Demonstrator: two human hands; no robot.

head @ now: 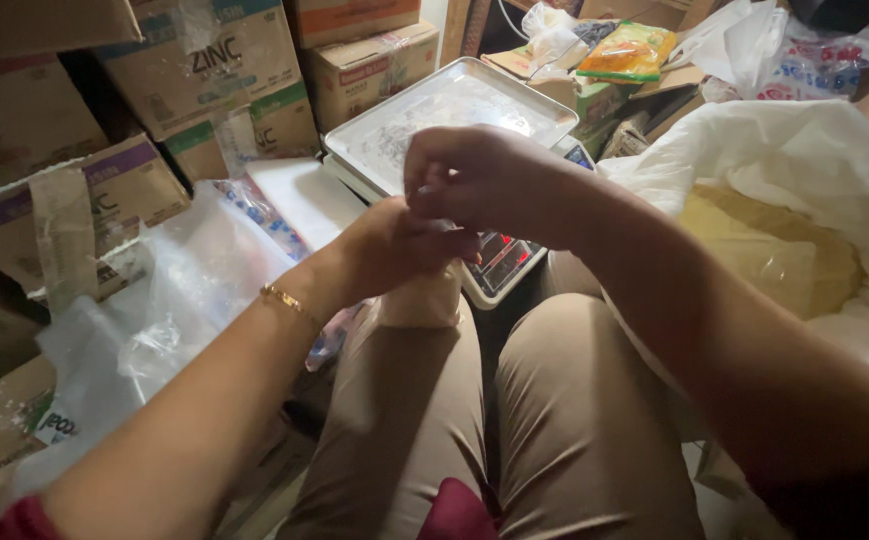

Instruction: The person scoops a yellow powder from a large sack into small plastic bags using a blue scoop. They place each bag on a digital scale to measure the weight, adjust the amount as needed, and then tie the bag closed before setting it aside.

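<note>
Dim overall — light falls from above onto the steel tray (455,100); edges sink into shadow.

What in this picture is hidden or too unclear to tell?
Head view only:
- The top of the small filled bag: the left hand and right hand cover it.
- The scale display: half behind the hands, too blurred to make out.
- The contents of the white sack: a yellowish mass, too dim to identify.
- The cardboard boxes: cut off at the top edge.
</note>
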